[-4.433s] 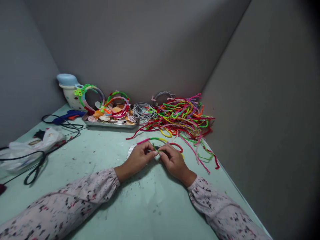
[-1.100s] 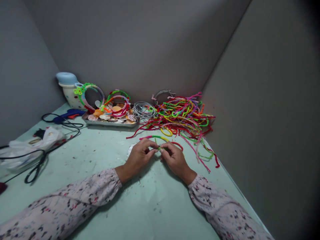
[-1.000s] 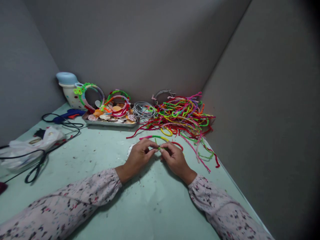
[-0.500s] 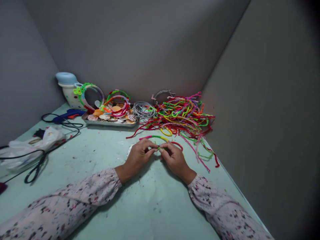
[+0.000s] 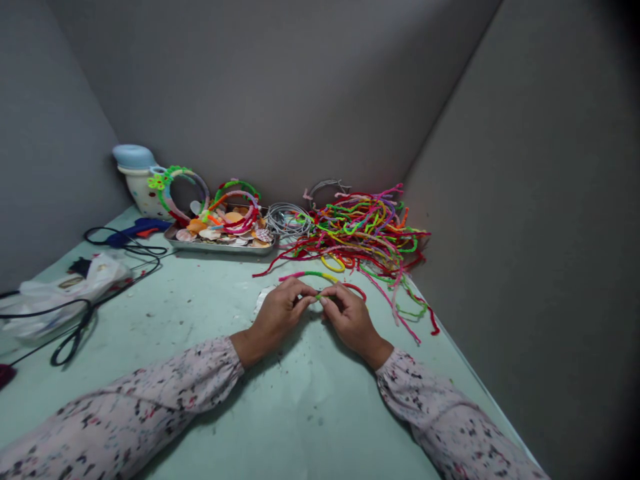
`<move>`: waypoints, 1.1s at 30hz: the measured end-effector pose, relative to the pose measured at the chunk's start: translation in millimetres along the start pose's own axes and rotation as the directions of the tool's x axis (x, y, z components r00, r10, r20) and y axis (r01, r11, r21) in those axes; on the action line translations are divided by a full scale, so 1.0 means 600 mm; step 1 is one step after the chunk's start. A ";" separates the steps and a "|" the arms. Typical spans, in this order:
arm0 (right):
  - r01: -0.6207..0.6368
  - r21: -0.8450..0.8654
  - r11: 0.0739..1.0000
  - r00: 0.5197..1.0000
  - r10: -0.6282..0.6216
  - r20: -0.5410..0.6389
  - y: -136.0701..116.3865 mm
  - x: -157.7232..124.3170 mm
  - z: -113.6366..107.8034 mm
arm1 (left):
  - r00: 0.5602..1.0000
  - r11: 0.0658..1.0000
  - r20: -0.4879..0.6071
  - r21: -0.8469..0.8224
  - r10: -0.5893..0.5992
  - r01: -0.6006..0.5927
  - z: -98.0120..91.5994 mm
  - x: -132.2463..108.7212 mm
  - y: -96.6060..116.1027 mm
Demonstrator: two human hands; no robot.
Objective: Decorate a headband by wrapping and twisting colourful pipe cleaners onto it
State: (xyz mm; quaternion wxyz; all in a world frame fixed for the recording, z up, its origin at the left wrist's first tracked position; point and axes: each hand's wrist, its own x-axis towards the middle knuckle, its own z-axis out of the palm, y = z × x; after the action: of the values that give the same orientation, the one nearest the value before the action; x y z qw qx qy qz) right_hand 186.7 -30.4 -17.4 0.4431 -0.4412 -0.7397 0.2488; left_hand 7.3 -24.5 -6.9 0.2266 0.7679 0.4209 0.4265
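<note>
Thumb and forefinger of my left hand (image 5: pixel 281 310) pinch a small piece of green pipe cleaner (image 5: pixel 319 297). My right hand (image 5: pixel 351 320) pinches the same piece from the other side, and the fingertips of both hands nearly meet. Most of the green piece is hidden by the fingers. Just behind my hands lies a curved band wrapped in pink, green, yellow and red (image 5: pixel 314 274); its middle is partly covered by my right hand. A whitish round item (image 5: pixel 261 300) shows partly beside my left hand.
Behind are a heap of coloured pipe cleaners (image 5: pixel 370 227), a coil of grey wire (image 5: pixel 287 220) and a metal tray (image 5: pixel 225 249) with shells and wrapped hoops. To the left are a blue glue gun (image 5: pixel 135 230), black cable (image 5: pixel 90 313), plastic bag (image 5: pixel 75 293) and blue-lidded container (image 5: pixel 145 190).
Both hands stay in almost the same place. A short green end that stuck up between the fingertips no longer shows.
</note>
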 end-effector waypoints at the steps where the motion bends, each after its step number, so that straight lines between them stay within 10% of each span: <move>1: 0.000 -0.005 1.000 1.000 0.000 0.000 0.000 0.000 0.000 | 1.000 1.000 0.002 0.003 0.000 0.000 0.000 0.000 0.000; 33: 0.044 -0.053 0.998 0.999 -0.044 0.002 -0.003 0.001 -0.002 | 0.997 0.998 0.065 0.060 -0.032 0.028 0.000 -0.002 0.003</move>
State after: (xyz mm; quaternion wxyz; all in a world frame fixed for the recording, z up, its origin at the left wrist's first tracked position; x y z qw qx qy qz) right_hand 186.8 -30.7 -15.5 0.4361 -0.4366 -0.7557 0.2194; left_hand 7.8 -26.5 -6.4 0.2239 0.7814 0.4370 0.3850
